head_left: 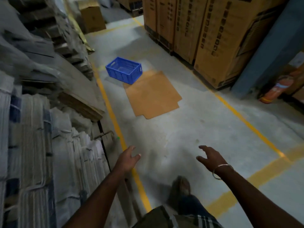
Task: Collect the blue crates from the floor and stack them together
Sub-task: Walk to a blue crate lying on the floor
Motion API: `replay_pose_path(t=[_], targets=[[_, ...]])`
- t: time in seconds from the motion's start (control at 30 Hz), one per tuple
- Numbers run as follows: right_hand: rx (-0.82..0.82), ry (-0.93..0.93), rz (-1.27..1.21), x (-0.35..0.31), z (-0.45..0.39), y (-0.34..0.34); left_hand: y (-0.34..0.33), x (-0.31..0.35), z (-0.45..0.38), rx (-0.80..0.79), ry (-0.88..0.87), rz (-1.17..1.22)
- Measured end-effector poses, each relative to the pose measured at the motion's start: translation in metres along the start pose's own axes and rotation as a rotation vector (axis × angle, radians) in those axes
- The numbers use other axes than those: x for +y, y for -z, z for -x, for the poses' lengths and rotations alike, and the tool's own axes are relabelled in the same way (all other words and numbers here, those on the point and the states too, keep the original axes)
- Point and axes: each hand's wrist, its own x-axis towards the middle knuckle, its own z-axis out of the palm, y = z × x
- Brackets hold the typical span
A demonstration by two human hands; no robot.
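Crate: 1 blue crate (123, 70) upright on floor, touching cardboard sheet (153, 94), nothing visible inside | Hands: your left hand (127, 157) and right hand (210, 157) spread, holding nothing, well short of it.

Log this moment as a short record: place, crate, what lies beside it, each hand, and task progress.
place: warehouse aisle, grey floor with yellow lines
crate: one blue crate, upright and empty, on the floor ahead
beside it: flat cardboard sheet on the floor, its far corner at the crate
left hand: held out, fingers relaxed, holding nothing
right hand: held out, fingers spread, holding nothing; bangle on the wrist
surroundings: bundled stacks on the left, tall cartons on the right, fire extinguisher
progress: crate not yet picked up; no stack in view
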Motion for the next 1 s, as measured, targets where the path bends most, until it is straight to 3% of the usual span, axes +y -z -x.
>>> replay_pose_path(t=[0.4,0.67,0.83,1.0], targets=[[-0.197,0.049,0.015,-0.07,-0.321,0.089,0.102,0.076,-0.217,0.195,0.193,0.157],[-0.246,0.139,0.048,-0.202,-0.504,0.124,0.18,0.087,-0.333,0.274,0.295,0.261],[-0.274,0.128,0.034,-0.29,-0.613,0.118,0.25,0.066,-0.44,0.213,0.383,0.311],[-0.277,0.128,0.009,-0.398,-0.715,0.135,0.354,0.075,-0.548,0.163,0.351,0.285]])
